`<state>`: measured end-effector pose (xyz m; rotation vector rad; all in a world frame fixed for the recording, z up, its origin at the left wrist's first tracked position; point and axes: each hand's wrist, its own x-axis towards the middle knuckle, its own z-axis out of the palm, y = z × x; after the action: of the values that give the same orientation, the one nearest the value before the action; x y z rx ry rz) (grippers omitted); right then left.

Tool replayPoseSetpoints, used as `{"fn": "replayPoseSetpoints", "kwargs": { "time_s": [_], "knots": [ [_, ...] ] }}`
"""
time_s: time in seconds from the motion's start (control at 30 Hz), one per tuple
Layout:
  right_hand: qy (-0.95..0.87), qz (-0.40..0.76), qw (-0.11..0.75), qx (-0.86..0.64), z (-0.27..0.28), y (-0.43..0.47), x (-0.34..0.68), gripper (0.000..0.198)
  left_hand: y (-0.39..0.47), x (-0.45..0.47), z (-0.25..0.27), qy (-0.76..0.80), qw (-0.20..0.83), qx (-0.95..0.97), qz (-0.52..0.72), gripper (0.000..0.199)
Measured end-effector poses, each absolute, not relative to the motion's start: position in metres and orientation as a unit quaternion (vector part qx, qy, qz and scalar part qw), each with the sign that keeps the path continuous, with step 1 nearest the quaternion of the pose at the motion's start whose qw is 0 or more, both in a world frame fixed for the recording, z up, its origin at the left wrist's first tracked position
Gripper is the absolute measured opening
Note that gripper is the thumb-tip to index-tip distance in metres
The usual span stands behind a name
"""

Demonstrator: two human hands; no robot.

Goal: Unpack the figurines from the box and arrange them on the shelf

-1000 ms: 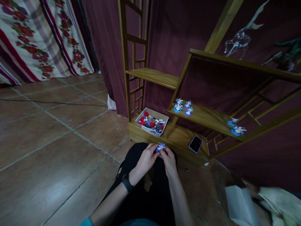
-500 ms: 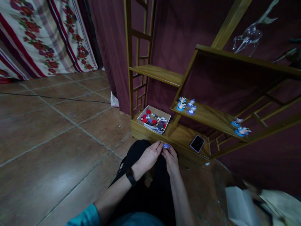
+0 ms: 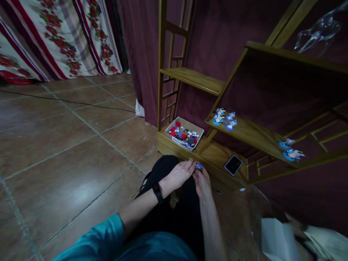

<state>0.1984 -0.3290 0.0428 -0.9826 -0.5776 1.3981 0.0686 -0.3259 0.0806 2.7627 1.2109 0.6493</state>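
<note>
A small purple figurine (image 3: 199, 165) is pinched between the fingertips of both hands, above my knees and in front of the low wooden ledge. My left hand (image 3: 181, 174), with a black band at the wrist, closes on it from the left. From below and the right, my right hand (image 3: 202, 181) grips it too. Fingers cover much of the figurine, so its details are hidden. Beyond my hands, an open cardboard box (image 3: 202, 132) holds several small figurines and red and dark round pieces.
On the slanted middle shelf (image 3: 252, 139) stand blue-based figurines (image 3: 218, 116), purple-based figurines (image 3: 231, 125) and another blue-based pair (image 3: 293, 154) farther right. A phone (image 3: 233, 165) lies on the lower ledge. A clear glass animal (image 3: 318, 34) stands above. A white box (image 3: 278, 239) sits at lower right.
The view has shifted, so the shelf and my hands appear farther right. Both hands stay together on the purple figurine, which seems slightly turned.
</note>
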Motion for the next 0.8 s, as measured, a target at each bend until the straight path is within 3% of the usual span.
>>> {"fn": "replayPoseSetpoints", "kwargs": {
  "time_s": [0.5,0.8],
  "knots": [
    [-0.268,0.579,0.606,-0.476,0.0424,-0.3332,0.2028,0.029,-0.3262,0.0706,0.077,0.375,0.083,0.889,0.25,0.046],
    [-0.291,0.549,0.59,-0.515,0.0474,-0.3345,0.2038,0.029,-0.3238,0.0731,0.0774,0.408,0.277,0.787,0.371,0.035]
  ]
}}
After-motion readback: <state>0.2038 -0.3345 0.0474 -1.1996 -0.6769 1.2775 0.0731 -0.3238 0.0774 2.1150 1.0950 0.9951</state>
